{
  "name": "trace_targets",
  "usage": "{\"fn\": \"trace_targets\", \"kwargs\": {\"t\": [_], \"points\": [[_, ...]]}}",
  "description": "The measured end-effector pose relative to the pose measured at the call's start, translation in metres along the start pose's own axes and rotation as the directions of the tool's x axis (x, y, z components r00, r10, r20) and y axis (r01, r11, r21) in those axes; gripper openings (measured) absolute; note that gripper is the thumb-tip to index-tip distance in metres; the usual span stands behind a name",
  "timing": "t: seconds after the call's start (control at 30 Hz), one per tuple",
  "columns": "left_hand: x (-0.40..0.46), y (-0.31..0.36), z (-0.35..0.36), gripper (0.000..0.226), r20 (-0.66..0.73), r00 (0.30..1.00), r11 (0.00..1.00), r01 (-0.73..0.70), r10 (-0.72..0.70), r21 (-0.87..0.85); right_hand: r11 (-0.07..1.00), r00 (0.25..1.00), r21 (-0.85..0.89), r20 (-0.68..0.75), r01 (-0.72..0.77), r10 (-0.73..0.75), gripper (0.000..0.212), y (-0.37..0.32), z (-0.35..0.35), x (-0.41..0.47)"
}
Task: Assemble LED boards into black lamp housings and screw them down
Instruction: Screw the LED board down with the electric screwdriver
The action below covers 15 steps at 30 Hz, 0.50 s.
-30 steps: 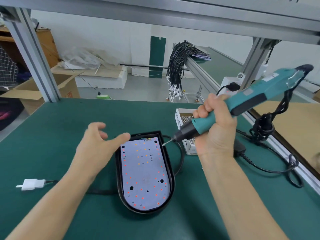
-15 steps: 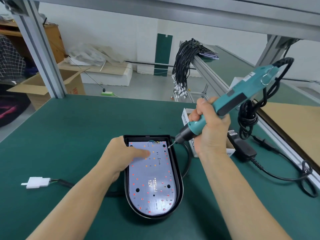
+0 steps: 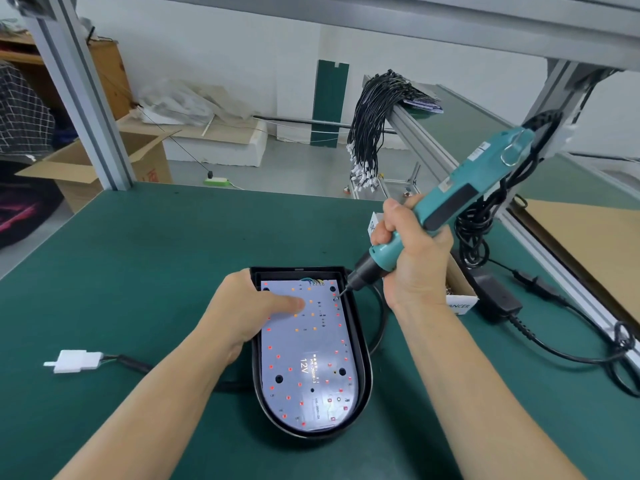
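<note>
A black lamp housing (image 3: pixel 363 372) lies on the green bench with a white LED board (image 3: pixel 308 362) dotted with red and orange LEDs seated inside it. My left hand (image 3: pixel 249 313) rests on the housing's upper left edge, its thumb pressing flat on the board. My right hand (image 3: pixel 412 258) grips a teal electric screwdriver (image 3: pixel 446 206), tilted, with its bit tip touching the board's upper right corner hole. A black cable leaves the housing and ends in a white connector (image 3: pixel 74 361) at the left.
A small cardboard box of screws (image 3: pixel 457 292) sits behind my right hand, next to a black power adapter (image 3: pixel 495 299) with its cord looping right. A bundle of black wires (image 3: pixel 377 126) hangs off the far rail. Aluminium frame posts stand at both sides.
My left hand dropped from the air onto the board and now presses it. The screwdriver tip moved down onto the board's upper right corner.
</note>
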<state>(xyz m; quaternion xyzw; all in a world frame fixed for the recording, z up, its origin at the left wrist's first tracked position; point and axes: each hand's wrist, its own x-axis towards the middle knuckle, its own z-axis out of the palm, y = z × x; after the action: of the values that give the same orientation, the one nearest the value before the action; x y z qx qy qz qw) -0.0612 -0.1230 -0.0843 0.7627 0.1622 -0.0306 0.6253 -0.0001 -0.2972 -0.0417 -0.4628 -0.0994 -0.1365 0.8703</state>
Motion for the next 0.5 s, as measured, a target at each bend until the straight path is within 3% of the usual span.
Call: {"fn": "trace_targets", "kwargs": {"t": [0.17, 0.27, 0.4, 0.5], "points": [[0.002, 0.0, 0.002, 0.022, -0.011, 1.0, 1.0, 0.001, -0.001, 0.01, 0.999, 0.999, -0.033, 0.048, 0.0, 0.001, 0.032, 0.002, 0.0, 0.001], [0.003, 0.0, 0.003, 0.021, -0.026, 1.0, 1.0, 0.003, -0.003, 0.023, 0.995, 0.975, -0.098, 0.221, -0.009, 0.031, 0.03, -0.001, 0.001, 0.001], [0.002, 0.0, 0.003, 0.022, -0.023, 1.0, 1.0, 0.003, -0.003, 0.011, 0.985, 0.921, -0.105, 0.354, -0.135, 0.164, 0.06, -0.009, 0.002, 0.003], [0.001, 0.0, 0.003, 0.023, -0.024, 1.0, 1.0, 0.007, -0.007, 0.011, 0.98, 0.913, -0.108, 0.357, -0.168, 0.196, 0.042, -0.012, -0.003, 0.004]]}}
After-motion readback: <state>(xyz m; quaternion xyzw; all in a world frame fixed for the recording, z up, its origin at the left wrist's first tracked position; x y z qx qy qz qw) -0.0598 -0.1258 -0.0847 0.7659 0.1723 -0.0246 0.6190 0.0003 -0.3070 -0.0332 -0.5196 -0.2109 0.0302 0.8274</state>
